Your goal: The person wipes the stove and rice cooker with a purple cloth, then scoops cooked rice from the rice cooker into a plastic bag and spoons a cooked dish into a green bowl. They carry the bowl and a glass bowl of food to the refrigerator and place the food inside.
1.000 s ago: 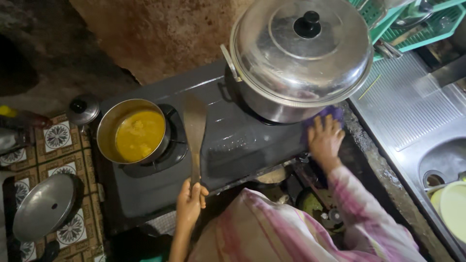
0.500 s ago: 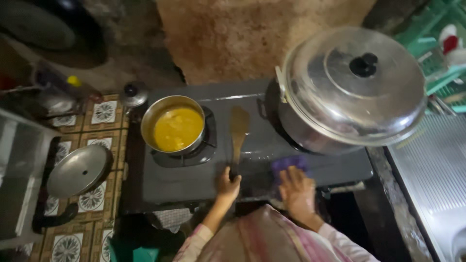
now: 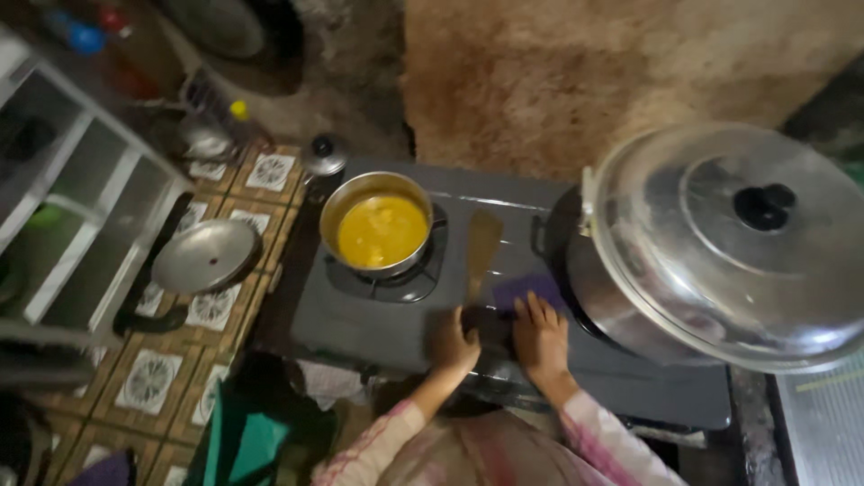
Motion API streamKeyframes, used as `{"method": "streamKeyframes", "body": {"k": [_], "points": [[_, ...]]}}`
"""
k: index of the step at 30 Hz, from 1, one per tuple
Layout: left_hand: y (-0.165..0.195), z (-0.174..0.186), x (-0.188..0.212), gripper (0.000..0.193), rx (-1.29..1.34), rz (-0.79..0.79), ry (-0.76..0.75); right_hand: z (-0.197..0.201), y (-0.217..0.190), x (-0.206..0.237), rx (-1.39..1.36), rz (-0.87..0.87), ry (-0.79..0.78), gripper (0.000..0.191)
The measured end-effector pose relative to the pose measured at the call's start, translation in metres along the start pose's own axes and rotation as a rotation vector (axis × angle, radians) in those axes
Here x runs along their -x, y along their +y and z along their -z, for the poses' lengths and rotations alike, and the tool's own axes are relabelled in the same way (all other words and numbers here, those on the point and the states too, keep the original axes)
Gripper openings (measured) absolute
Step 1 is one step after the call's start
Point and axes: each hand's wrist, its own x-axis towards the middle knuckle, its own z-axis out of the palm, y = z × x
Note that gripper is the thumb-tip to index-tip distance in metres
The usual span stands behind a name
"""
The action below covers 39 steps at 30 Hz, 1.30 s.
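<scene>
Both hands have drawn closer together since the earlier frames, when the right hand was out by the big pot; the purple cloth has come with it to the middle of the stove.

Now the right hand (image 3: 541,337) lies flat, fingers spread, on the purple cloth (image 3: 526,290), which sits on the dark gas stove (image 3: 360,324) between the two burners. Just beside it, the left hand (image 3: 454,340) has its fingers curled around the handle end of a wooden spatula (image 3: 481,247), whose flat blade lies on the stove top pointing away from the person.

Left of the spatula, a small metal pot (image 3: 378,229) of yellow liquid stands on the left burner. On the right burner sits a large steel pot under a domed lid (image 3: 738,243) with a black knob. A loose flat lid (image 3: 205,256) rests on the patterned tiled tabletop (image 3: 153,378), left of the stove.
</scene>
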Motion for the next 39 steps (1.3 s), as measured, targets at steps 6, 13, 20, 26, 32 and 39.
{"method": "streamKeyframes", "body": {"k": [6, 13, 20, 26, 32, 39], "points": [[-0.002, -0.022, -0.008, 0.061, -0.032, -0.343, 0.146, 0.048, -0.004, 0.061, -0.255, -0.194, -0.414, 0.033], [0.02, 0.033, -0.004, 0.052, -0.023, -0.322, -0.134, 0.09, 0.018, 0.018, -0.788, -0.778, -0.599, 0.046], [0.003, 0.158, -0.025, 0.018, 0.16, -0.488, 0.29, 0.102, 0.004, -0.148, -0.785, -0.408, -0.262, 0.044], [-0.066, 0.271, -0.056, 0.013, 0.33, -0.189, 0.487, -0.022, -0.045, -0.351, -0.678, -0.224, -0.313, 0.035], [-0.172, 0.356, -0.048, 0.014, 0.003, -0.177, 0.722, -0.126, -0.093, -0.391, -0.435, -0.062, -0.757, 0.03], [-0.232, 0.379, -0.034, 0.024, 0.426, 0.335, 0.446, -0.175, -0.192, -0.458, -0.353, 0.421, -1.015, 0.029]]}}
